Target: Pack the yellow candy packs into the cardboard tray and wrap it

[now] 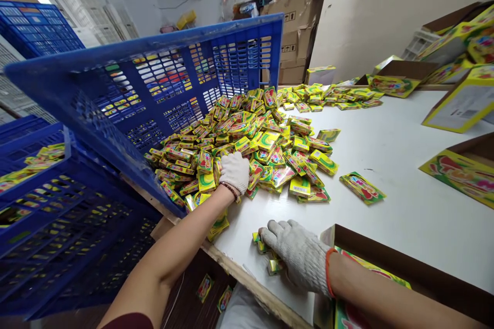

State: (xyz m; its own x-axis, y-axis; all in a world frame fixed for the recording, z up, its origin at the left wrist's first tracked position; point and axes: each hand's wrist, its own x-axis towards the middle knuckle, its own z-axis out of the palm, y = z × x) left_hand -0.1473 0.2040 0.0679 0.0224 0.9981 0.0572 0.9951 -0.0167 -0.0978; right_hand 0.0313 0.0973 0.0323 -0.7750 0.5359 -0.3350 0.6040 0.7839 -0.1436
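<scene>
White tabletop (397, 139), glossy yellow-green boxes (268, 141)

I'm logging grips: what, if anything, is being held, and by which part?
Cannot tell: left hand is at the box pile, fingertips hidden; right hand partly covers small boxes.

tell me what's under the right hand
A few small boxes show at the edge of the right hand; whatever is beneath its palm is covered.
</scene>
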